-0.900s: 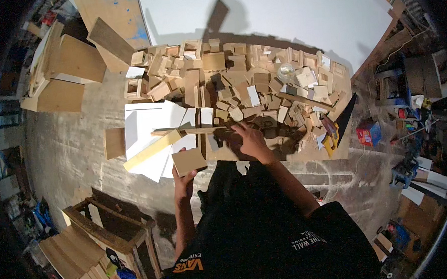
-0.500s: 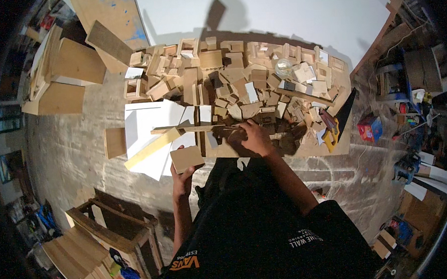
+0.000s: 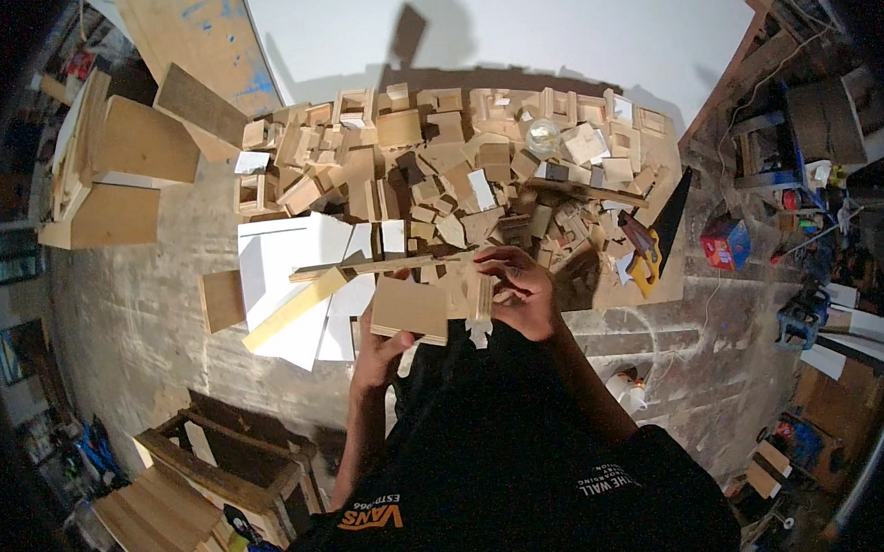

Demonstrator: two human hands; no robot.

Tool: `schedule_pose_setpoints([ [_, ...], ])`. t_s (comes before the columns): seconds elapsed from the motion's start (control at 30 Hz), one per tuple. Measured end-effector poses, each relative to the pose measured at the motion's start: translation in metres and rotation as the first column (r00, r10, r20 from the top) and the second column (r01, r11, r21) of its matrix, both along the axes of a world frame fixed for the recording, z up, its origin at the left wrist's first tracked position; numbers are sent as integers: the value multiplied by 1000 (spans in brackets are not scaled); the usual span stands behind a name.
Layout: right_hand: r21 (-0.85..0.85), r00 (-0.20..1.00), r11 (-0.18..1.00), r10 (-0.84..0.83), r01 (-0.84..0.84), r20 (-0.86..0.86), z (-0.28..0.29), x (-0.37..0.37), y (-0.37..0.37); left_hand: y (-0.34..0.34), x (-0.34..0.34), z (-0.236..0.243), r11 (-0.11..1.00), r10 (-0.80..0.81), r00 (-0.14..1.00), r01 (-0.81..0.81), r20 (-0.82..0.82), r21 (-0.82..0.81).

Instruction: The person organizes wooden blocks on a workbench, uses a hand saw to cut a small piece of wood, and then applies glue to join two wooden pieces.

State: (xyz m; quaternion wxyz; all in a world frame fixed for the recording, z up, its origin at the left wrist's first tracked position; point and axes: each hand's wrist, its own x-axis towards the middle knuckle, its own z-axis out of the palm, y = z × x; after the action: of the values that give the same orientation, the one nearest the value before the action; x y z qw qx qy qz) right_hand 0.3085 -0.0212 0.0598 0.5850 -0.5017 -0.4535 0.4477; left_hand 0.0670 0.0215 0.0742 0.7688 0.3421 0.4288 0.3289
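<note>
My left hand (image 3: pixel 378 350) grips the near edge of a flat square plywood board (image 3: pixel 411 307), held just in front of my chest. My right hand (image 3: pixel 522 290) holds a small plywood block (image 3: pixel 479 296) on edge against the board's right side. Right behind my hands a thin wooden strip (image 3: pixel 363 268) lies across white sheets (image 3: pixel 284 268). A pale wood plank (image 3: pixel 295 309) lies slanted on those sheets to the left. A big heap of wood offcuts (image 3: pixel 457 167) covers the floor beyond.
A handsaw with a yellow handle (image 3: pixel 653 247) lies at the heap's right edge. Large boards (image 3: pixel 131 151) lean at the far left, a wooden frame (image 3: pixel 223 463) stands near left, a white panel (image 3: pixel 510 26) lies behind, and tools and boxes (image 3: pixel 804 211) crowd the right.
My right hand has drawn back from the heap with a small block and brought it to the board. My left hand has lifted the board closer to me.
</note>
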Motion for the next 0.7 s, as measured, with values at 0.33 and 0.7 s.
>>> schedule_pose_setpoints([
  [0.33,221,988,975,-14,-21,156,55,24,7,2,55,65,989,54,998,-50,-29,138],
  [0.7,205,972,968,178,-144,-154,69,43,-13,-5,80,90,958,45,998,-33,-36,285],
])
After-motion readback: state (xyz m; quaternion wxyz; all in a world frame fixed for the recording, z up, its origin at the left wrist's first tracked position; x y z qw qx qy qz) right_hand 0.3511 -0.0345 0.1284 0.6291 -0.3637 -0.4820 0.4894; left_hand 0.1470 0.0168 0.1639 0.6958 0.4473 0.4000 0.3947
